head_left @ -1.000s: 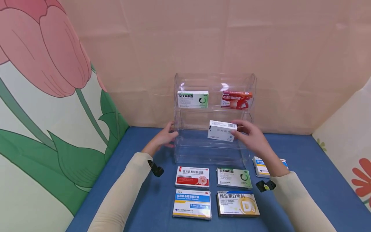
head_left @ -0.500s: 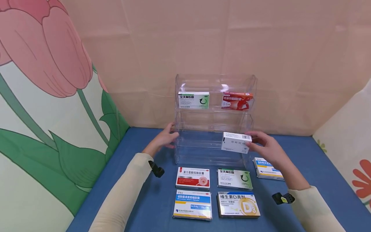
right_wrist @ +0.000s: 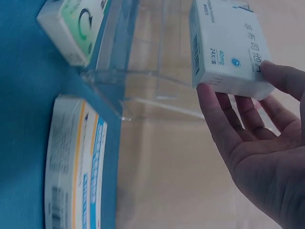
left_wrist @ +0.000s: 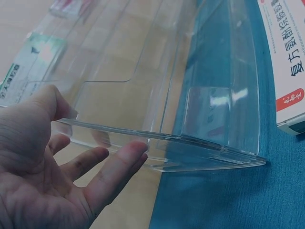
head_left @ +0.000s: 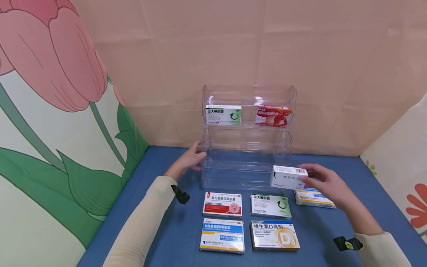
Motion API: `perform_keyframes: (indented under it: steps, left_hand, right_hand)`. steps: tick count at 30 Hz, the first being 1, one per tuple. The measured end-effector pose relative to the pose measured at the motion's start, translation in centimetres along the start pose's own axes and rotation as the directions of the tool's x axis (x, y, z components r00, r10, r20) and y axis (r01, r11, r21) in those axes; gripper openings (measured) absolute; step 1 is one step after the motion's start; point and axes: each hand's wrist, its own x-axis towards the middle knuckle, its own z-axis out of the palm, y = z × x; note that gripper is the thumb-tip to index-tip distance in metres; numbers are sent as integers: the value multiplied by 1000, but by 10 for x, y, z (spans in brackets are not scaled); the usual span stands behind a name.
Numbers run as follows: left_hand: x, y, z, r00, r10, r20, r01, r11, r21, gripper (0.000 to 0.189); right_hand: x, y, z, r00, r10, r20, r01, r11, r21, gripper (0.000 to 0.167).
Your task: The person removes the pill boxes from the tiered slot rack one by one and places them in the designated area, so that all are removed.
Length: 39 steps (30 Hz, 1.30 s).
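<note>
My right hand pinches the right end of a white medicine box between thumb and fingers. The box is in front of the clear acrylic rack's lower right corner, above the table. In the right wrist view, thumb and fingertips press on the white medicine box. My left hand holds the rack's left side; in the left wrist view the thumb bends over the side panel's edge and the fingers lie along its outside. A green-and-white box and a red box stand on the upper tier.
On the blue tabletop lie a red-and-white box, a green-and-white capsule box, a blue-and-white box and a vitamin D box. Another blue-and-white box lies partly behind my right hand.
My right hand has carried the white medicine box from in front of the middle tier down and to the right, off the rack's lower corner. My left hand stays at the rack's side.
</note>
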Motion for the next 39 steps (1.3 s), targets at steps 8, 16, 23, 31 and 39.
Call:
perform_keyframes:
  steps: [8,16,23,31,39]
  left_hand:
    - [1,0,0,1000,4,-1,-4,1000,-6,76]
    - [2,-1,1,1000,12,10,-12,1000,-17,76]
    - [0,0,0,1000,6,10,-5,1000,-24,76]
    - [0,1,0,1000,-3,14,4,999,-38,77]
    - [-2,1,0,1000,-4,0,4,1000,-9,76]
  right_hand:
    - [-15,15,-11,999,40,12,-40,999,-8,53]
    - [-29,32,-21,997,71,36,-71,997,0,52]
    - [-42,47,-29,991,112,67,-114,993,32,52]
    - [-55,65,-40,979,172,113,-177,984,33,54]
    - [-65,80,-47,960,233,158,-243,969,52,57]
